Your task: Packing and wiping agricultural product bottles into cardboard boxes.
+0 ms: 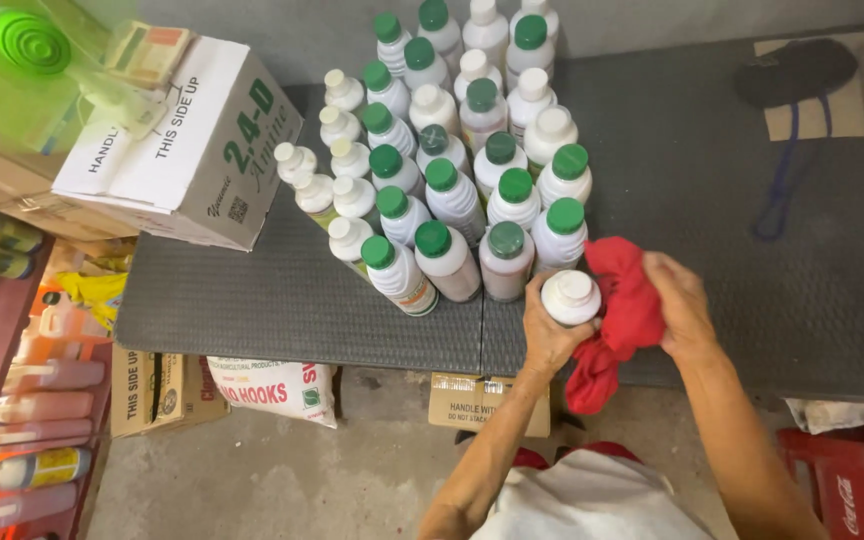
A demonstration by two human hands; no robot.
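A small white plastic bottle with a white screw cap (570, 297) was held over the near edge of a dark grey ribbed mat (252, 300), seen from above so that mostly its round cap showed. The left hand (546, 335) gripped it from below and the side, fingers curled closed around its body. Touching the bottle's right side was a crumpled red cloth (624, 310), bunched against the bottle with a tail hanging down past the mat's edge. The right hand (680, 300) was closed on that cloth, pressing it toward the bottle.

Just beyond the held bottle stood a tight cluster of similar white plastic bottles (452, 150), arranged in slanting rows on the mat; those on the right and middle carried green caps, those on the left edge white caps, and pale labels with coloured bands wrapped their bodies.

Farther left on the mat lay a white cardboard box with green and black printing (187, 140), tilted, with a smaller printed carton (147, 50) on top. Under the mat's edge sat a white sack with red lettering (272, 388) and a brown cardboard carton (157, 390); another brown carton (457, 400) lay nearer the person. At far left, shelves held orange and yellow bottles (22, 420). A red plastic crate (852, 480) stood at lower right.
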